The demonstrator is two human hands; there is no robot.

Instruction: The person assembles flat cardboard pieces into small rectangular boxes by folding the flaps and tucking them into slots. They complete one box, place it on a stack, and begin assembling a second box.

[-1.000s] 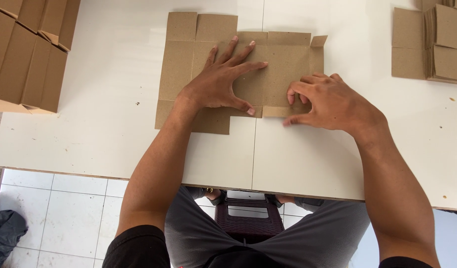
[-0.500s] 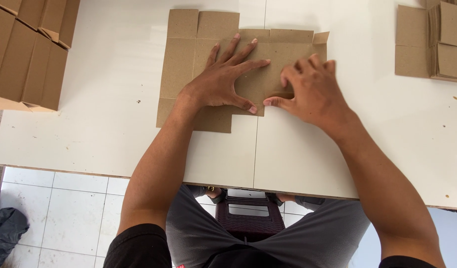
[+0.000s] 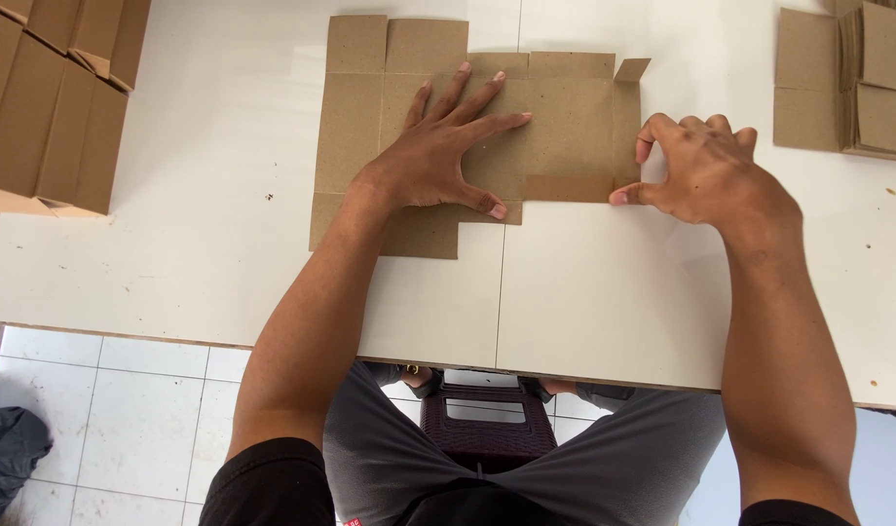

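A flat brown cardboard box blank [image 3: 565, 127] with creased flaps lies on the white table [image 3: 224, 224]. My left hand [image 3: 443, 156] lies palm down on its middle, fingers spread, pressing it flat. My right hand [image 3: 701, 170] is at the blank's right edge, fingers curled, with thumb and fingertips touching the right side flap, whose top corner tab stands up a little.
Folded brown cardboard boxes [image 3: 49, 97] are stacked at the table's left edge. More flat cardboard blanks [image 3: 847, 83] lie at the top right. A dark stool [image 3: 487, 429] and white floor tiles [image 3: 107, 429] show below the table edge.
My right hand has slid from the blank's middle to its right edge. The left hand has stayed pressed on the cardboard.
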